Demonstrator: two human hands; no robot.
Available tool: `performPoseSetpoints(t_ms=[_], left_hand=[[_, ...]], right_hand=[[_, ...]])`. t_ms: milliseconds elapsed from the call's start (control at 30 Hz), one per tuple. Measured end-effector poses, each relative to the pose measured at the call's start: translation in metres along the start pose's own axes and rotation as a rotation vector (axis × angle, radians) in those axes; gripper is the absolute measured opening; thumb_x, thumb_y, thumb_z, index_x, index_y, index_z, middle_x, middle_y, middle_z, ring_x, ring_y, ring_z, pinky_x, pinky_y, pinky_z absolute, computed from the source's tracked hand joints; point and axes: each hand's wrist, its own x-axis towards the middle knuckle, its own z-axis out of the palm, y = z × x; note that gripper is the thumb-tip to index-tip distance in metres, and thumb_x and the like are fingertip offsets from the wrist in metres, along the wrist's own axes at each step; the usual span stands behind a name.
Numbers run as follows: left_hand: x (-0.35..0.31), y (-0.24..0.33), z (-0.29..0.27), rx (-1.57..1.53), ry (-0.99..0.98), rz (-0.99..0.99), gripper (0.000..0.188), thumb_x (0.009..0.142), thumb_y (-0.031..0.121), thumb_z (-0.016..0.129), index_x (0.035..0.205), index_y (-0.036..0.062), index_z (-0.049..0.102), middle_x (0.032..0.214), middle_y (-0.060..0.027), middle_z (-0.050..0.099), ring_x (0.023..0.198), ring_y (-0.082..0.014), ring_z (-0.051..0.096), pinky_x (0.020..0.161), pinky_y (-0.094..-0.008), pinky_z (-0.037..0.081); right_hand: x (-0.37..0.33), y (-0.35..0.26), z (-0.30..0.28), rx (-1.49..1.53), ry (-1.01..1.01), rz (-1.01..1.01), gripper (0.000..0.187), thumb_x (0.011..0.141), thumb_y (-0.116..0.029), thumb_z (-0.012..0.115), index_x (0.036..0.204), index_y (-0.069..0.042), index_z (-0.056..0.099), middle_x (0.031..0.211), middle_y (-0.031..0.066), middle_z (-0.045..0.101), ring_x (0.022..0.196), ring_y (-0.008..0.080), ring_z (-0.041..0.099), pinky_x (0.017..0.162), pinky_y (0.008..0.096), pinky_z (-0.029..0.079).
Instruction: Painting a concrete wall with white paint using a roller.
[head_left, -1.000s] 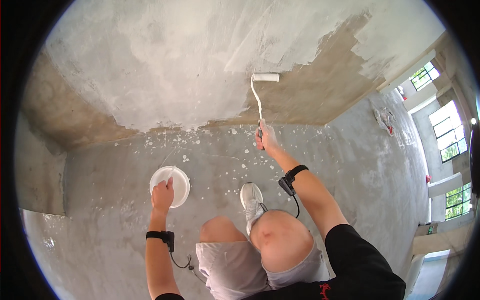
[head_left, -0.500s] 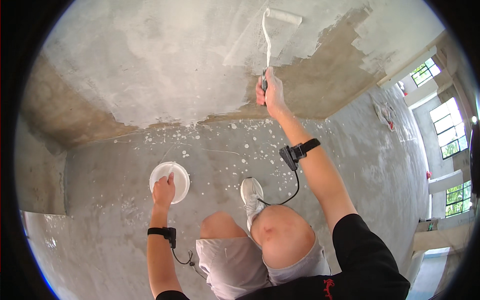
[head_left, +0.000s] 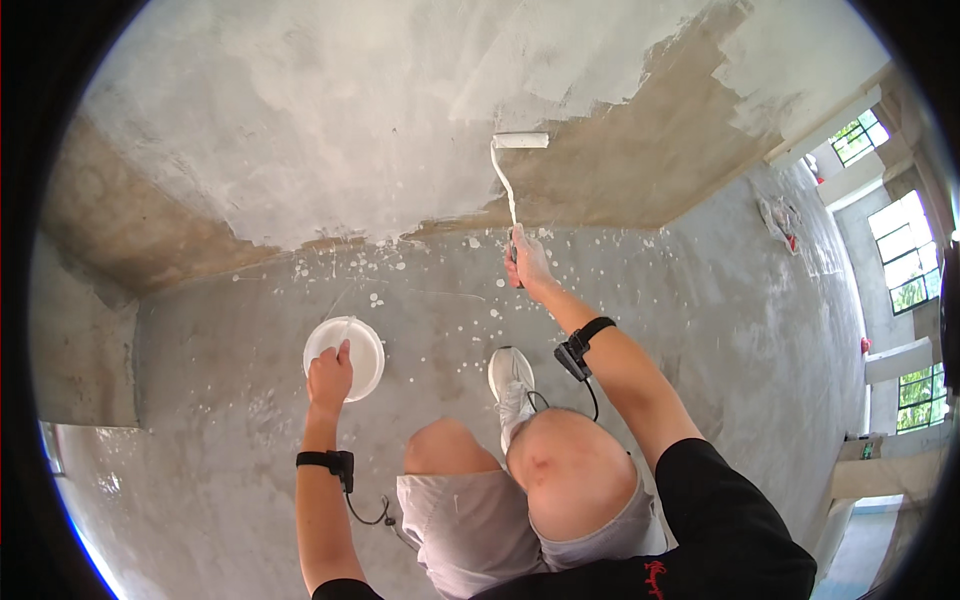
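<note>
My right hand (head_left: pixel 529 262) is closed round the handle of a paint roller (head_left: pixel 521 141). The white sleeve of the roller lies against the wall (head_left: pixel 330 120), at the border between white paint and bare brownish-grey plaster. To the left, my left hand (head_left: pixel 329 376) grips the near rim of a round white bucket (head_left: pixel 368 362). Its fingers are partly hidden, with the thumb pointing up over the rim. Pale paint seems to be inside the bucket, though how much I cannot tell.
White paint drops dot the grey concrete floor (head_left: pixel 440 330) along the wall's foot. A concrete block or pillar (head_left: pixel 85 335) stands at the left. My shoe (head_left: pixel 508 372) is close to the wall. A crumpled plastic sheet (head_left: pixel 780 222) lies far right, near windows (head_left: pixel 905 250).
My right hand has drawn the roller down the wall and slightly left, from high on the painted area to the bare strip's edge. The left hand and bucket have barely moved.
</note>
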Motion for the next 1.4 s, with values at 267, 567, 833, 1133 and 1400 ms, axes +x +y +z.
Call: performPoseSetpoints(t_ms=[267, 567, 833, 1133, 1400], left_hand=[[-0.005, -0.002, 0.003, 0.005, 0.007, -0.035, 0.049, 0.095, 0.044, 0.045, 0.080, 0.0013, 0.064, 0.081, -0.0257, 0.065, 0.081, -0.0448, 0.062, 0.073, -0.0519, 0.049], [-0.006, 0.003, -0.004, -0.015, -0.001, -0.048, 0.047, 0.095, 0.043, 0.046, 0.079, 0.0020, 0.063, 0.080, -0.0246, 0.065, 0.080, -0.0443, 0.062, 0.071, -0.0514, 0.049], [-0.005, -0.001, -0.002, -0.017, 0.013, -0.027, 0.047, 0.095, 0.042, 0.046, 0.078, 0.0018, 0.062, 0.077, -0.0250, 0.064, 0.077, -0.0446, 0.062, 0.070, -0.0522, 0.048], [-0.004, -0.003, 0.001, -0.006, 0.034, -0.020, 0.049, 0.095, 0.043, 0.046, 0.076, 0.0015, 0.063, 0.076, -0.0251, 0.064, 0.076, -0.0446, 0.062, 0.069, -0.0516, 0.049], [-0.001, 0.000, -0.003, 0.001, 0.033, -0.042, 0.049, 0.095, 0.044, 0.045, 0.078, 0.0019, 0.064, 0.076, -0.0249, 0.064, 0.078, -0.0437, 0.062, 0.072, -0.0512, 0.049]], right_hand=[[-0.013, -0.059, 0.006, 0.038, 0.091, -0.196, 0.054, 0.096, -0.057, 0.041, 0.072, -0.008, 0.044, 0.052, -0.0003, 0.037, 0.038, 0.0107, 0.033, 0.037, 0.0270, 0.027], [-0.011, -0.149, 0.024, 0.106, -0.042, -0.351, 0.054, 0.095, -0.059, 0.039, 0.073, -0.010, 0.043, 0.052, -0.0007, 0.037, 0.039, 0.0106, 0.032, 0.038, 0.0268, 0.027], [-0.002, -0.018, 0.019, -0.041, 0.016, -0.054, 0.057, 0.096, -0.060, 0.036, 0.071, -0.009, 0.041, 0.050, 0.0005, 0.037, 0.037, 0.0125, 0.034, 0.037, 0.0280, 0.029], [0.001, 0.001, 0.005, -0.056, 0.201, -0.135, 0.055, 0.096, -0.058, 0.037, 0.069, -0.011, 0.043, 0.049, -0.0005, 0.037, 0.037, 0.0112, 0.034, 0.036, 0.0278, 0.028], [0.009, -0.119, -0.045, 0.092, 0.084, -0.371, 0.054, 0.098, -0.056, 0.037, 0.070, -0.009, 0.043, 0.049, 0.0002, 0.037, 0.036, 0.0108, 0.033, 0.034, 0.0273, 0.027]])
